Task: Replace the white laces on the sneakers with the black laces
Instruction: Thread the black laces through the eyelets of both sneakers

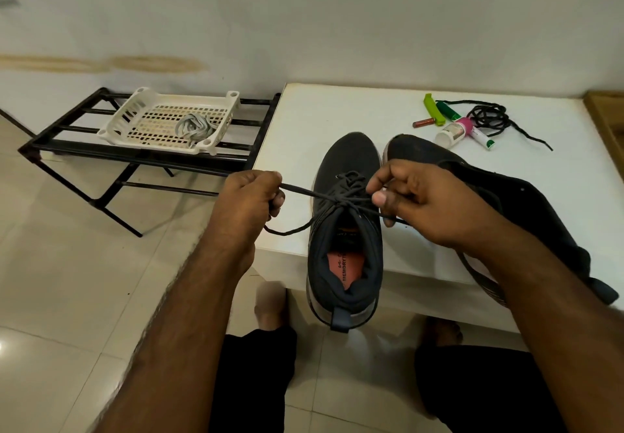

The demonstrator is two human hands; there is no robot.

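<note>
The laced sneaker (pixel 346 230) stands upright on the near edge of the white table (pixel 337 112), toe pointing far, heel overhanging the edge toward the person; an orange insole shows inside. A black lace (pixel 337 198) is threaded through its eyelets and crosses at the top of the tongue. The left hand (pixel 248 201) is left of the shoe, fingers curled tightly round one lace end, which runs taut from the fist to the crossing; a slack length hangs below the fist and trails back to the table edge. The right hand (pixel 425 196) is right of the shoe, thumb and forefinger pinching the other lace strand close to the crossing. This hand and forearm lie across the second sneaker (pixel 506 203), which lies tilted on its side just right of the first, toes nearly touching; much of its middle is hidden by the arm. Far right on the table lies a loose black lace (pixel 489 115) in a tangle, touching a small cluster: a green clip (pixel 433 109), a green tube (pixel 447 111), a small brown tube (pixel 423 122), a white bottle with pink cap (pixel 452 132) and a white tube (pixel 483 138). Left of the table stands a black metal rack (pixel 84 149) on the tiled floor, bearing a white perforated basket (pixel 162 122) that holds the pale removed laces (pixel 194 129). The person's bare feet show under the table edge.
</note>
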